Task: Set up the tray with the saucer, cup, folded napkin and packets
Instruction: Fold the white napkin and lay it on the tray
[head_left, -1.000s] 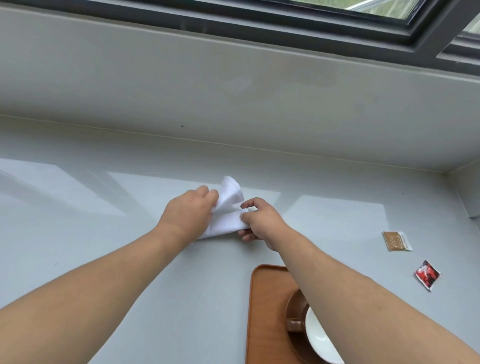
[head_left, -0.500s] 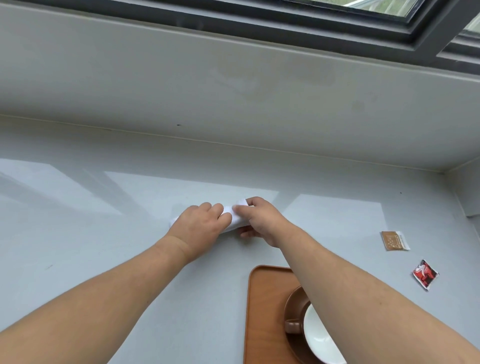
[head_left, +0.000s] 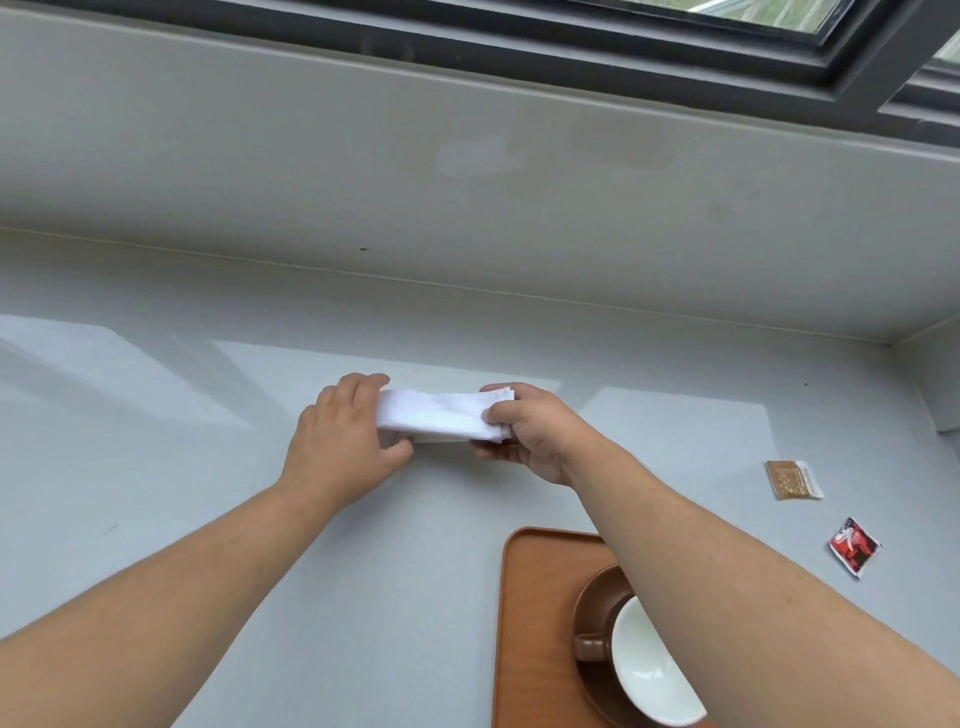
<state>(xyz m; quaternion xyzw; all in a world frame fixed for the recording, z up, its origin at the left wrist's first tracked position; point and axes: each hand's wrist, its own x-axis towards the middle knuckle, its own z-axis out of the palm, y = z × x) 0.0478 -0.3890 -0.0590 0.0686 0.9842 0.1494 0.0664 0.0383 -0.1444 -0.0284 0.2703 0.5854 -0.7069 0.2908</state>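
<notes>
A white napkin (head_left: 439, 415), folded into a long narrow strip, is held just above the grey counter between both hands. My left hand (head_left: 345, 441) grips its left end and my right hand (head_left: 524, 431) pinches its right end. Nearer to me, a brown tray (head_left: 535, 613) carries a brown saucer (head_left: 595, 603) with a brown cup (head_left: 639, 665), white inside, on it. My right forearm hides part of the saucer and cup. A tan packet (head_left: 794, 479) and a red packet (head_left: 853, 545) lie on the counter to the right.
The grey counter (head_left: 208, 519) runs back to a low wall under a dark window frame (head_left: 675, 47). A side wall closes off the far right corner.
The napkin went from a raised flap to a flat folded strip. My hands have moved apart, one to each end, and the strip now stretches between them.
</notes>
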